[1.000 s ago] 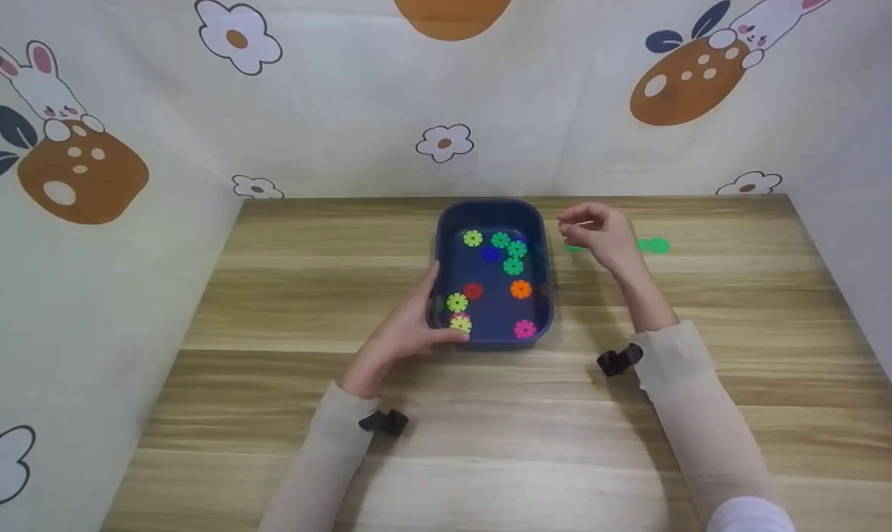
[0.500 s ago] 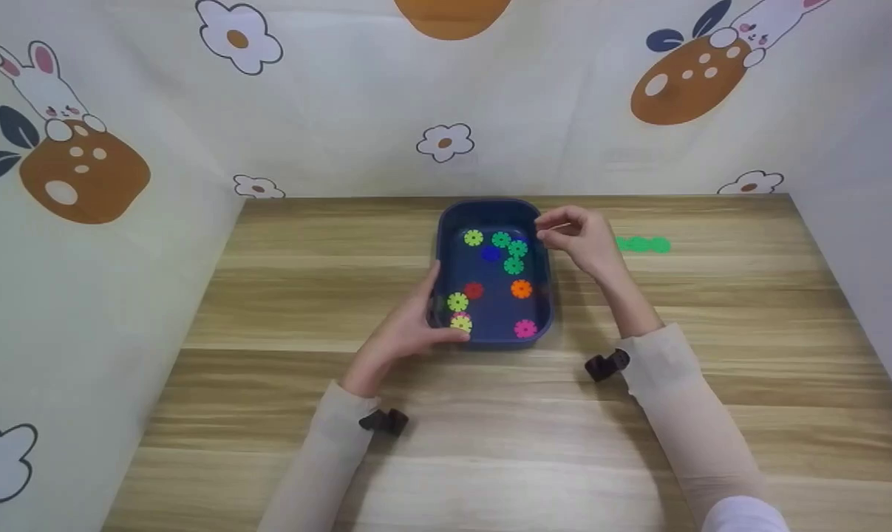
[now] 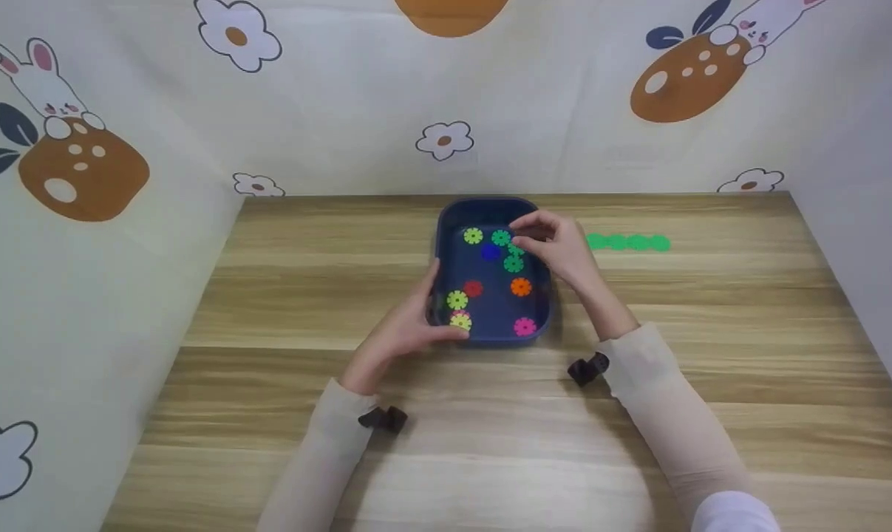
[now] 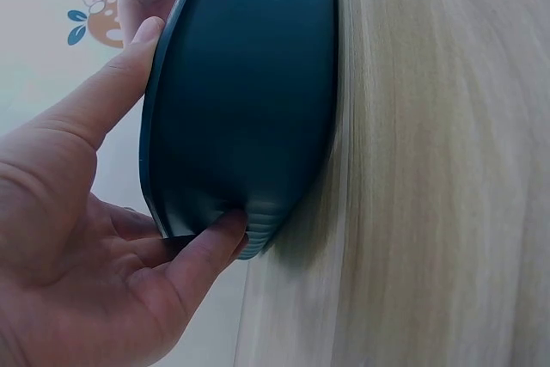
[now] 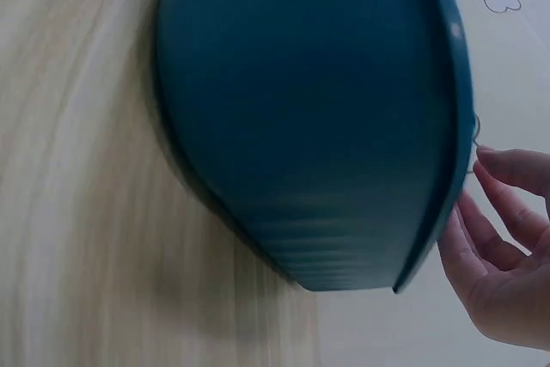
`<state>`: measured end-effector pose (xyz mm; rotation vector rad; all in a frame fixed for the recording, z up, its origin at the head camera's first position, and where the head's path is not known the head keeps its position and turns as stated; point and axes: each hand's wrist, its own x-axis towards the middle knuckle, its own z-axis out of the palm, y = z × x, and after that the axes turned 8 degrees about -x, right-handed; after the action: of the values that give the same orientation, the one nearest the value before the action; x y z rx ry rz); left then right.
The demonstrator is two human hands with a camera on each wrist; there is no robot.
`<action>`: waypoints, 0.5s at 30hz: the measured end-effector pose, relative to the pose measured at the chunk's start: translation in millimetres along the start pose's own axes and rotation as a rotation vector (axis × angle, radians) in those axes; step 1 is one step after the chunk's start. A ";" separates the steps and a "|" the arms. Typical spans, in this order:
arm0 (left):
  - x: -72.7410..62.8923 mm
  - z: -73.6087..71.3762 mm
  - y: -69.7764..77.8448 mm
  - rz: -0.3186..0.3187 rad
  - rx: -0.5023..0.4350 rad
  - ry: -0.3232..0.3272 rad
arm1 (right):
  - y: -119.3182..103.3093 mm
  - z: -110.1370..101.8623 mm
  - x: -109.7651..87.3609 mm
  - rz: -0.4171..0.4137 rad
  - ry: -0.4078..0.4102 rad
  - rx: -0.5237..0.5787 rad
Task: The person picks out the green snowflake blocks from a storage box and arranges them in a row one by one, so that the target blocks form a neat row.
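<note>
Looks like picking-out time: left hand (image 3: 409, 325) grips the dark-blue rectangular plastic tray (image 3: 496, 309), right hand (image 3: 564, 251) hovers over it, fingertips apart (nothing visibly pinched), and grabbing a notched green plastic disc (image 3: 513, 264) inside probably takes a neat pinch.

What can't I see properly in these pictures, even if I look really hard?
Head view: the right hand covers part of a green piece.
Head view: a yellow piece covers most of a pink piece.
Left wrist view: the side of the tub hides what's inside.
Right wrist view: the tub hides its inside, and the picture's edge cuts off the right hand.
</note>
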<state>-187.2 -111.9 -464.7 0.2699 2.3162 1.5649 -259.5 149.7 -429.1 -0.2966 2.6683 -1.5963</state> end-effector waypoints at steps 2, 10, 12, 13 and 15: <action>0.0 0.0 -0.3 0.001 0.005 -0.001 | -1.7 5.2 0.0 -0.005 -0.009 -0.003; -0.4 0.0 -0.4 0.008 0.007 -0.001 | -4.2 25.9 0.2 -0.006 -0.074 -0.017; -0.3 0.0 -0.3 0.010 0.008 -0.002 | -4.3 30.0 0.5 0.004 -0.102 -0.028; -0.1 0.1 -0.4 0.015 0.008 -0.003 | -3.9 31.9 0.7 0.012 -0.114 -0.036; -0.3 0.0 0.1 0.020 0.011 -0.003 | -3.0 35.2 1.0 0.022 -0.138 -0.060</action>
<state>-186.9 -112.0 -464.6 0.2992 2.3267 1.5609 -256.1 117.5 -443.2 -0.3633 2.6099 -1.4353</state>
